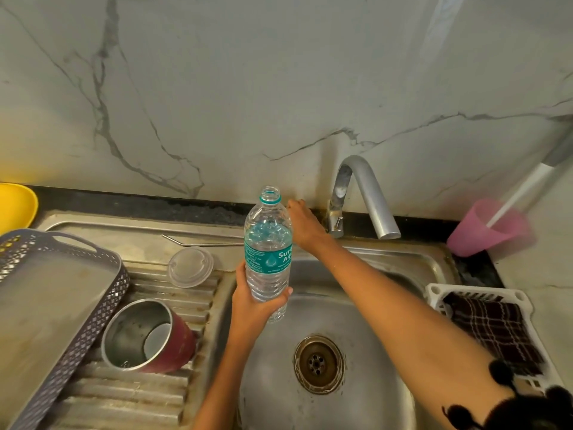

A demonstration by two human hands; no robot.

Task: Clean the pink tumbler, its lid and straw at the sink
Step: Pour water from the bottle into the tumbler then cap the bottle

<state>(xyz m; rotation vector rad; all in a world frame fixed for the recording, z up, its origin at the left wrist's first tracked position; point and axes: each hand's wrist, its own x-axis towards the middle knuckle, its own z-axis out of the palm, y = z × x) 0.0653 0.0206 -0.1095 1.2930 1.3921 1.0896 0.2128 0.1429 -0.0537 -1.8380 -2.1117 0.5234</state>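
Note:
The pink tumbler (181,341) lies on its side on the ribbed drainboard, its steel mouth facing me. Its clear lid (190,266) rests flat on the drainboard behind it. The metal straw (201,243) lies farther back along the drainboard. My left hand (254,308) grips an uncapped water bottle (268,252), upright above the left edge of the sink basin (366,318). My right hand (305,223) reaches behind the bottle to the back ledge beside the tap's base. Its fingertips point down at the ledge, and whatever they hold is hidden.
A curved steel tap (362,193) arches over the basin, with the drain (319,363) below. A grey perforated tray (46,305) leans at the left, a yellow bowl (15,209) behind it. At right stand a pink plastic cup (483,231) and a white basket (434,293) holding dark checked cloth.

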